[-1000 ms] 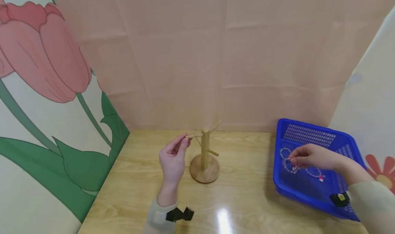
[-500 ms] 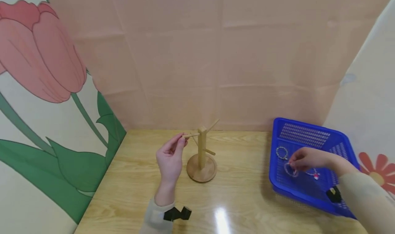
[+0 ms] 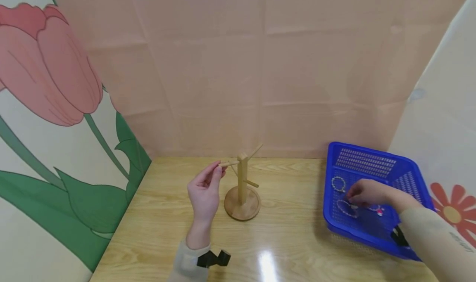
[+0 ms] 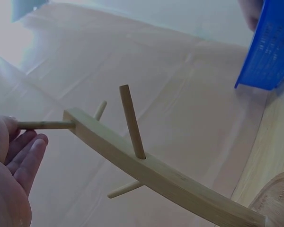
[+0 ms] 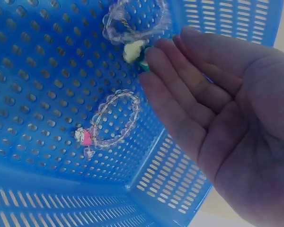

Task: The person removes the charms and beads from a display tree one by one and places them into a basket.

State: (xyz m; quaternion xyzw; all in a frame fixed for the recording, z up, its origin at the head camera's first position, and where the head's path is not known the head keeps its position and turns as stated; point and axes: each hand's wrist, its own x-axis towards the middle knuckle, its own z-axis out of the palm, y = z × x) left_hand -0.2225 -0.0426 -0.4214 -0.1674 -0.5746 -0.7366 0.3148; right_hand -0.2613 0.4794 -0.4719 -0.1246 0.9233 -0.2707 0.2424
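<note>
My left hand (image 3: pixel 203 193) pinches the end of an upper peg (image 4: pixel 45 125) on a wooden mug tree (image 3: pixel 242 178), which stands upright on its round base. In the right wrist view, my right hand (image 5: pixel 203 101) reaches into a blue plastic basket (image 3: pixel 334 228) with its fingers fairly straight. Its fingertips are right at the pale and green charm (image 5: pixel 134 51) of a clear beaded bracelet (image 5: pixel 161 23). A second bracelet (image 5: pixel 116 120), with a pink character charm, lies on the basket floor. Farther back, a yellowish bracelet (image 3: pixel 338 184) lies near the basket's left wall.
The mug tree and basket share a light wood table (image 3: pixel 290 232), with a gap between them. A pink cloth (image 3: pixel 208 67) hangs behind the table. Painted flower panels (image 3: pixel 63 79) flank it on both sides.
The bracelet my right hand was pinching has come down and now lies on the basket floor, its fingers loosened beside it. My left hand keeps its hold on the peg.
</note>
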